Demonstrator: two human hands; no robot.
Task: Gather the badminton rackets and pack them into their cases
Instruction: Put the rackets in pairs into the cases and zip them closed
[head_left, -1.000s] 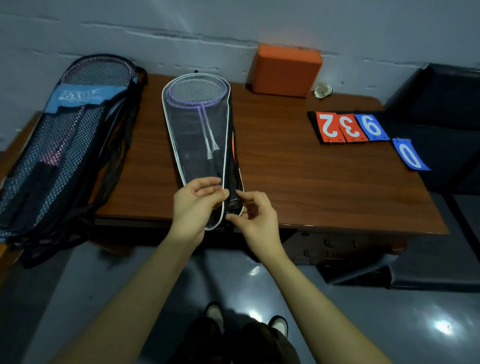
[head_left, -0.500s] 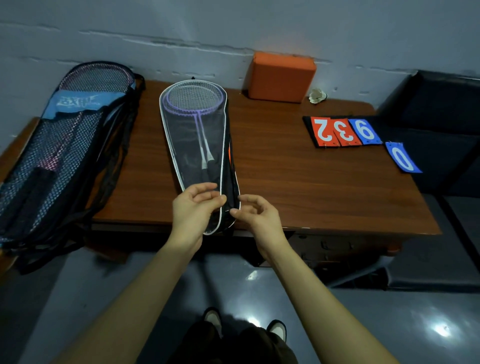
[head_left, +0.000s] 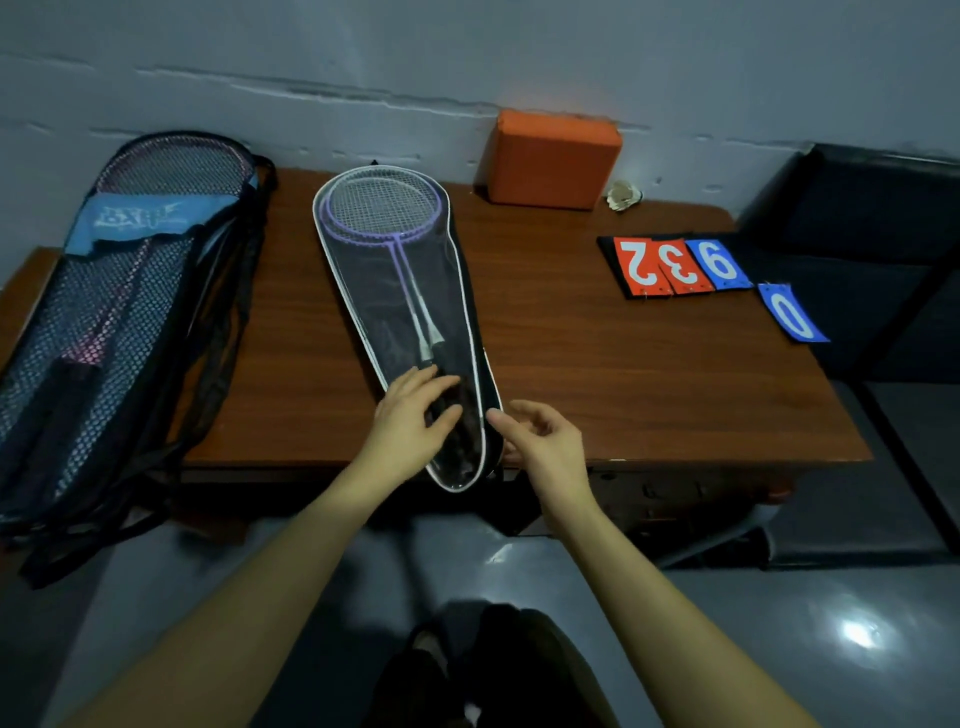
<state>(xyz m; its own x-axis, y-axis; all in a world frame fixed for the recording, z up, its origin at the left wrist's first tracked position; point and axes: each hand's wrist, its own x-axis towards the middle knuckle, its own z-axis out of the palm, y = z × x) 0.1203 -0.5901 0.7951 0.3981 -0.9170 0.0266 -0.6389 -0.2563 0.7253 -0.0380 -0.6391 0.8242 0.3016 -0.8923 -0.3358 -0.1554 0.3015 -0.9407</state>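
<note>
While the left hand (head_left: 410, 415) lies with loose, spread fingers on the narrow end of the clear case (head_left: 415, 312), seemingly to pin it flat against the tabletop (head_left: 597, 374), the right hand (head_left: 545, 441) hovers just beside the case's near edge, fingers relaxed and gripping nothing, probably ready to work the closure there. Inside the case two purple rackets (head_left: 384, 213) lie stacked, heads at the far end, so this pair looks packed. Left of the case, a mesh bag (head_left: 104, 312) overhangs the tabletop's edge with a pink racket showing through; its blue label (head_left: 140, 221) has white characters I cannot read. Right of the case lie score cards (head_left: 680, 265) reading 2, 3, 9, 0 upside down, and beyond it an orange block (head_left: 553, 158).
</note>
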